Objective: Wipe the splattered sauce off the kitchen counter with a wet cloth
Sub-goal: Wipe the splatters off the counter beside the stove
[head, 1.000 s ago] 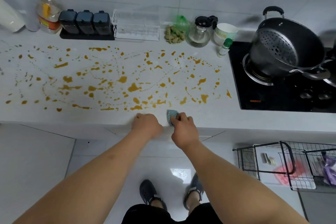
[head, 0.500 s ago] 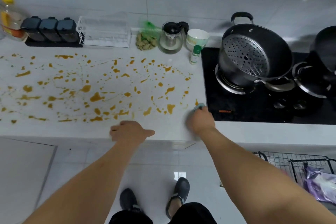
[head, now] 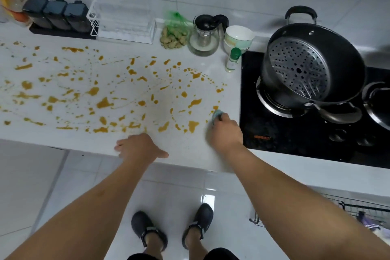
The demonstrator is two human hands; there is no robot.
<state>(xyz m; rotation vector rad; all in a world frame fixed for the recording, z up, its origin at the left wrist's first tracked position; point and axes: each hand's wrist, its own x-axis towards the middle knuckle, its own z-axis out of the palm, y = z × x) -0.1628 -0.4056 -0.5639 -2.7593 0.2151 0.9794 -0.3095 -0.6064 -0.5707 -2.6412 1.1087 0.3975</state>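
- The right hand (head: 226,132) has travelled from the counter's front edge, where both hands were bunched together a second ago, to the white counter (head: 190,152) just beside the black hob (head: 295,133) — so wiping seems to be starting at the hob end of the spill
- Its fingers are curled round a small blue-green cloth (head: 217,114), pressed on the counter; only a corner of the cloth peeks out past the knuckles, touching the nearest orange blot
- The left hand (head: 139,148) has let go of the cloth and rests on the counter edge well left of the hob, thumb out, holding nothing
- The sauce splatter (head: 103,102) spreads from just beside the hob far to the left; it looks as it did half a second ago, so I judge almost all the cleaning is still ahead
- Hard to tell: whether the cloth is wet, and how it is folded under the palm
- The splatter runs off the left edge of view, so its full reach is unknown — the steamer pot (head: 310,65) sits on the hob, and a second pan is cut off at the right
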